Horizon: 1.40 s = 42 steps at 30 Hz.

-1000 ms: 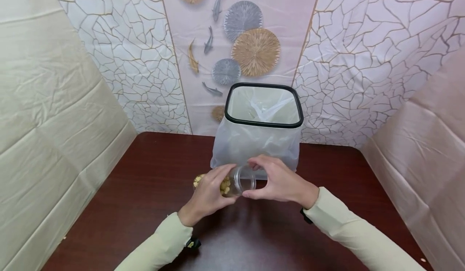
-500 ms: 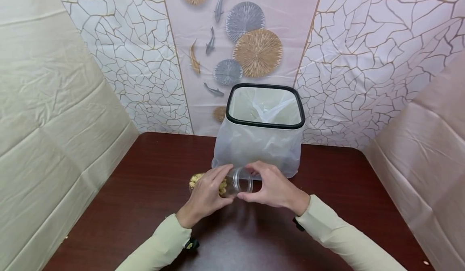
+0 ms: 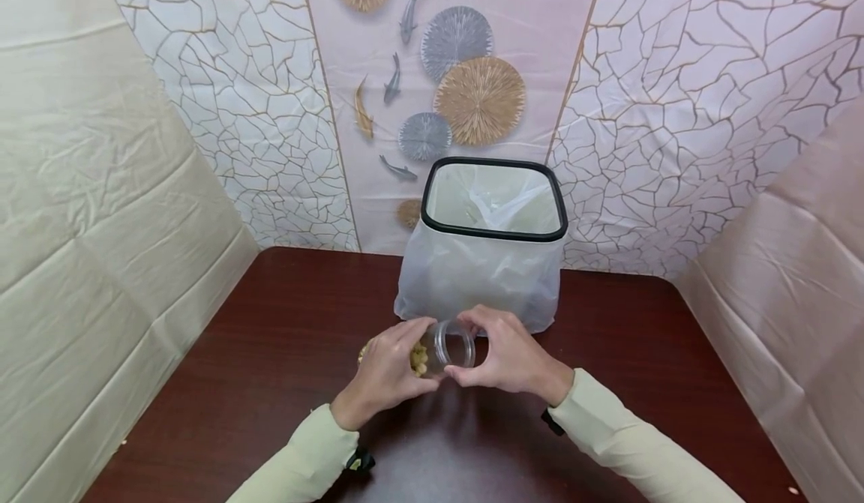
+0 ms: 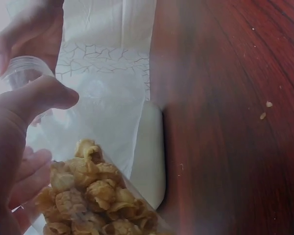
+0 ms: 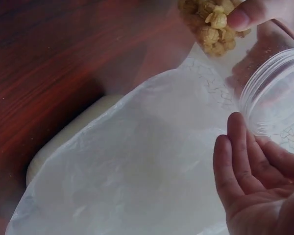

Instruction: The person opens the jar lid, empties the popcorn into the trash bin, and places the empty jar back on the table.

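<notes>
A clear plastic jar (image 3: 433, 347) lies sideways above the table, with popcorn (image 4: 95, 196) gathered toward its left end. My left hand (image 3: 387, 364) grips the jar's body, thumb on the near side and fingers over the far side. At the mouth end, my right hand (image 3: 509, 354) pinches the clear ridged rim (image 5: 272, 90) between thumb and fingertips. Whether that ring is a lid or the jar's own neck, I cannot tell. In the right wrist view, the remaining right fingers (image 5: 242, 161) extend below the rim.
Just beyond the hands stands a bin (image 3: 496, 237) with a black rim and a white liner bag (image 3: 479, 274). The dark red table (image 3: 304, 323) has small crumbs (image 4: 267, 107) on it. Patterned and beige cloth walls (image 3: 135, 263) enclose it.
Both hands and the jar dip slightly toward me. The jar first shifts a little left, then back right, its mouth turning more toward the camera. The right hand stays at the rim.
</notes>
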{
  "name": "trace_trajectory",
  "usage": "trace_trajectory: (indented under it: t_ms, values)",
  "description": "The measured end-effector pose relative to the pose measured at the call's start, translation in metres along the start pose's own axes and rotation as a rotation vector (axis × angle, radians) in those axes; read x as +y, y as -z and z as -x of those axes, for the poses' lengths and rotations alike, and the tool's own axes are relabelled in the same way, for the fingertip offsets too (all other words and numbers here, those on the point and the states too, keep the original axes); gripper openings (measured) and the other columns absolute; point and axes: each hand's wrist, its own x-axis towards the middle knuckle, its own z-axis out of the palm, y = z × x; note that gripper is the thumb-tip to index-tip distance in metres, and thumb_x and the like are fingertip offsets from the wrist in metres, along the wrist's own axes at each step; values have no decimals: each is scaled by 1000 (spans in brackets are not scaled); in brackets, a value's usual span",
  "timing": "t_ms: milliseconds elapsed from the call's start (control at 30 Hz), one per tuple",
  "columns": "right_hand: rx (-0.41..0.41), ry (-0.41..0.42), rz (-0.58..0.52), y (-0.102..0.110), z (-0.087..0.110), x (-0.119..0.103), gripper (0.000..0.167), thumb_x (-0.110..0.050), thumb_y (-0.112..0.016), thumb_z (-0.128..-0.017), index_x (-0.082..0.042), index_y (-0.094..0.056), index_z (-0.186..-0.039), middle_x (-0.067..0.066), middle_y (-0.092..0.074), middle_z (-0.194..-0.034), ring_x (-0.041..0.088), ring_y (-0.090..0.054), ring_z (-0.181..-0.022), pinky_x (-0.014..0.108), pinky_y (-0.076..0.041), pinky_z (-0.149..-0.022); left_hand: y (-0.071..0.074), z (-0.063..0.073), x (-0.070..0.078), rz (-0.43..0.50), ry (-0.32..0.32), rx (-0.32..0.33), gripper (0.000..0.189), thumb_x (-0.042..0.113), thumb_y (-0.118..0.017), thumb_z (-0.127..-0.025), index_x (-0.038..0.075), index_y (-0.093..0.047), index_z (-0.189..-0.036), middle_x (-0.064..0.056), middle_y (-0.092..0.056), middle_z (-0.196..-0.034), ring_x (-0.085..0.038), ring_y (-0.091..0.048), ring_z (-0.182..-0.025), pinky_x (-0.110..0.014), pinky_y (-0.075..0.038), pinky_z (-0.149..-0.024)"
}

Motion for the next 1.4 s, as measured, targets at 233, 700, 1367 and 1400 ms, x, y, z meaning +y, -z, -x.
trace_trajectory:
  t_ms: [233,700,1367,1400]
  values:
    - [-8,223,70,0,3,3,68,-37,-95,-62,-11,-70,-120,-5,-69,-107,10,-65,-94,28,-59,-79,2,5,0,133,59,-116,77,35,-99,-59,14,-70,-128,3,-76,-116,-8,-72,-97,-27,-61,-82]
    - [-191,218,158,20,0,-3,103,-42,-95,-73,-6,-46,-157,4,-56,-151,18,-57,-136,37,-54,-110,4,3,-1,131,130,-160,79,37,-99,-60,14,-69,-130,3,-77,-113,-7,-71,-91,-27,-60,-79]
    - [-217,71,114,22,-6,-5,65,-46,-87,-82,-12,-63,-132,-5,-65,-115,5,-63,-104,29,-58,-91,8,-2,-2,110,150,-186,72,37,-97,-63,19,-69,-126,6,-74,-107,-10,-71,-86,-27,-59,-76]
    - [-221,103,110,23,-7,-4,69,-42,-89,-81,-11,-61,-136,-4,-65,-118,7,-63,-107,29,-58,-93,8,-2,-2,113,150,-186,71,36,-97,-63,18,-69,-126,6,-74,-107,-11,-71,-87,-28,-59,-76]
